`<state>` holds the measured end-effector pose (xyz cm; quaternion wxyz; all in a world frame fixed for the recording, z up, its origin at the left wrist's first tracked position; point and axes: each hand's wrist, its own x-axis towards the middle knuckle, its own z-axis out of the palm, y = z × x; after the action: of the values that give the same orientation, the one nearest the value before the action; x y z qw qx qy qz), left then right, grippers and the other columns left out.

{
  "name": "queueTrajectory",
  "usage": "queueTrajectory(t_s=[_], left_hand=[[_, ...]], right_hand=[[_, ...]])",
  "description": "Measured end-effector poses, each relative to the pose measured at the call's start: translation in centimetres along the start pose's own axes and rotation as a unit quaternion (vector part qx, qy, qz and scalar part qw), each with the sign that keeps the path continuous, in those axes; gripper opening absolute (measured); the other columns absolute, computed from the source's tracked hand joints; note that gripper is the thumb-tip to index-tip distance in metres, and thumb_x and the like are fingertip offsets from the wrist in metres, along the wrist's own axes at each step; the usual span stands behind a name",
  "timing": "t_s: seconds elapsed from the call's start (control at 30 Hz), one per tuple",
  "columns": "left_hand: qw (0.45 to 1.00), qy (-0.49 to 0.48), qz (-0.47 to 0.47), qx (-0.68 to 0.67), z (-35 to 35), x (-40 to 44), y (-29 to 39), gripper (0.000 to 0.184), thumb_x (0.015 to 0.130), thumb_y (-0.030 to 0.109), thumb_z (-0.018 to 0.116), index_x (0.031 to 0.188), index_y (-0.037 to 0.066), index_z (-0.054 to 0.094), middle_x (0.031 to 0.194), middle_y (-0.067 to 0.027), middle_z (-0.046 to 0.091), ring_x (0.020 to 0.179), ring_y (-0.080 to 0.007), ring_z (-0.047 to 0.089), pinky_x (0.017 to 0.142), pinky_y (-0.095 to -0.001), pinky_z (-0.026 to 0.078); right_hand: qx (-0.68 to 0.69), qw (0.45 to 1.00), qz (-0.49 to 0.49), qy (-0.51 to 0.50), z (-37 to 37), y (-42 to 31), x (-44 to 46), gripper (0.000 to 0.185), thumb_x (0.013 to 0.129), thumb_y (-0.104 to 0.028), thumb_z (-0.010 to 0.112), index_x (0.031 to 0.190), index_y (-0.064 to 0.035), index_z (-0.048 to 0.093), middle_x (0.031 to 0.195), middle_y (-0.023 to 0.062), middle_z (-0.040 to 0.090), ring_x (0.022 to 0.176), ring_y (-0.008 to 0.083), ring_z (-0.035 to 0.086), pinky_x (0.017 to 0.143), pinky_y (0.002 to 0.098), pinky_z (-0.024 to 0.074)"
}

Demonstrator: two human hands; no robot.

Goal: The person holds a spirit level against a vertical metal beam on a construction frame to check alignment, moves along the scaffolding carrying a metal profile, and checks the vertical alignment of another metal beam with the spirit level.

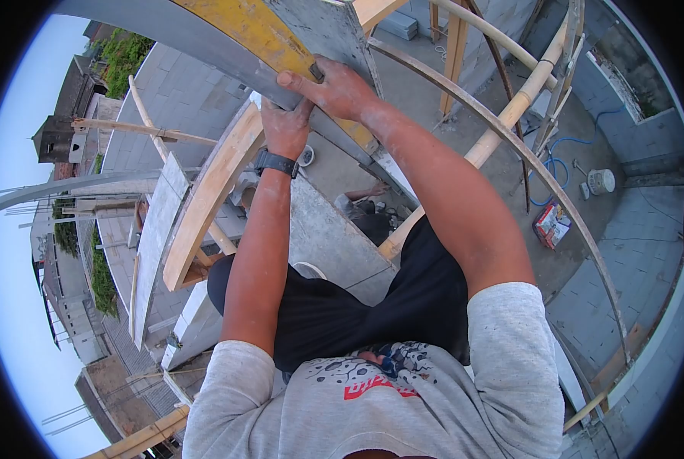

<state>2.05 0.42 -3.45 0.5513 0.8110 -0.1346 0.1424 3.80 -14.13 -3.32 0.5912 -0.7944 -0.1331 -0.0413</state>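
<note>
My left hand [285, 130], with a dark watch on its wrist, is closed around the lower end of a long grey flat bar [196, 42]. My right hand [340, 92] grips a worn, paint-scuffed yellow bar [246, 27] just beside it, thumb lying across toward the grey bar. The two hands nearly touch. The bars run side by side up to the top left, and their far ends are out of view. A grey panel [330, 34] stands right of the yellow bar. My fingertips are partly hidden behind the bars.
Below my legs, a person [376, 222] is partly visible between boards. A curved wooden piece [215, 191] stands at left, bamboo poles [510, 115] and a curved metal strip [464, 88] at right. On the floor far below are a white bucket [600, 182] and blue hose [560, 172].
</note>
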Motion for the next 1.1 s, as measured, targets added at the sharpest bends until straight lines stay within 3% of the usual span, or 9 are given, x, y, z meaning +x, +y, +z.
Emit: queueTrajectory(t_s=[0.13,0.33,0.63,0.73,0.8,0.93,1.0,1.1], left_hand=[[1.0,0.0,-0.004,-0.009,-0.06,0.07,-0.21,0.052,0.079,0.019,0.082,0.119,-0.001,0.056,0.111,-0.0108,0.067,0.1,-0.0195,0.065,0.085,-0.0333,0.052],[0.996,0.002,0.032,0.087,-0.22,0.19,-0.02,0.051,0.078,0.02,0.082,0.119,0.0,0.057,0.112,-0.0124,0.066,0.101,-0.0226,0.063,0.087,-0.0354,0.05],[1.0,0.002,-0.01,-0.021,0.13,0.2,-0.43,0.05,0.079,0.015,0.08,0.12,-0.001,0.056,0.111,-0.0114,0.066,0.101,-0.0221,0.064,0.087,-0.0346,0.051],[0.997,0.006,0.032,0.066,-0.04,0.22,-0.52,0.05,0.079,0.014,0.08,0.12,0.0,0.056,0.112,-0.0113,0.066,0.101,-0.0223,0.064,0.088,-0.0344,0.051],[0.998,0.021,0.051,0.028,0.26,0.19,-0.32,0.044,0.083,0.025,0.08,0.114,-0.001,0.062,0.105,-0.0106,0.07,0.096,-0.0187,0.066,0.082,-0.0333,0.052],[0.998,0.024,0.044,0.039,0.2,0.09,0.08,0.044,0.083,0.025,0.079,0.114,-0.001,0.062,0.106,-0.0108,0.07,0.096,-0.0187,0.066,0.082,-0.0333,0.052],[0.999,0.006,0.019,0.042,0.03,0.17,0.02,0.049,0.079,0.015,0.079,0.12,0.0,0.057,0.112,-0.0125,0.066,0.102,-0.0234,0.064,0.088,-0.0352,0.05],[0.999,0.009,0.008,0.046,0.02,0.16,-0.05,0.05,0.079,0.015,0.08,0.12,0.0,0.056,0.112,-0.0118,0.066,0.101,-0.0222,0.064,0.088,-0.0346,0.051]], right_hand=[[0.004,1.0,-0.019,0.019,0.28,0.43,0.18,0.109,0.075,-0.086,0.053,0.128,0.009,0.054,0.119,0.0311,0.062,0.113,0.0397,0.062,0.095,0.0427,0.0493],[0.008,1.0,-0.012,0.01,-0.18,0.16,-0.02,0.111,0.073,-0.087,0.054,0.127,0.0094,0.055,0.119,0.0306,0.063,0.114,0.0387,0.062,0.096,0.0423,0.0483],[0.008,1.0,0.001,-0.002,-0.24,-0.07,-0.07,0.107,0.075,-0.087,0.053,0.128,0.0063,0.057,0.12,0.0276,0.064,0.114,0.0387,0.061,0.097,0.0426,0.0474],[0.013,1.0,-0.004,-0.004,-0.41,-0.11,-0.1,0.105,0.076,-0.085,0.054,0.128,0.0063,0.057,0.12,0.0271,0.064,0.114,0.0383,0.061,0.097,0.0421,0.0469],[0.016,1.0,-0.013,0.005,-0.39,-0.09,0.01,0.11,0.073,-0.087,0.054,0.126,0.0096,0.057,0.116,0.0291,0.065,0.111,0.039,0.063,0.095,0.0423,0.0487],[0.016,0.999,-0.025,0.023,-0.15,0.12,0.12,0.115,0.071,-0.089,0.054,0.123,0.0135,0.057,0.111,0.0314,0.066,0.106,0.0397,0.066,0.092,0.0419,0.0514],[0.014,0.999,-0.026,0.024,-0.09,0.22,0.09,0.115,0.071,-0.088,0.054,0.123,0.0138,0.056,0.11,0.0316,0.066,0.105,0.0396,0.067,0.091,0.0417,0.0519],[0.009,0.999,-0.026,0.022,-0.08,0.27,0.17,0.115,0.072,-0.088,0.054,0.123,0.0142,0.056,0.11,0.0317,0.066,0.105,0.0393,0.067,0.09,0.0416,0.0525]])
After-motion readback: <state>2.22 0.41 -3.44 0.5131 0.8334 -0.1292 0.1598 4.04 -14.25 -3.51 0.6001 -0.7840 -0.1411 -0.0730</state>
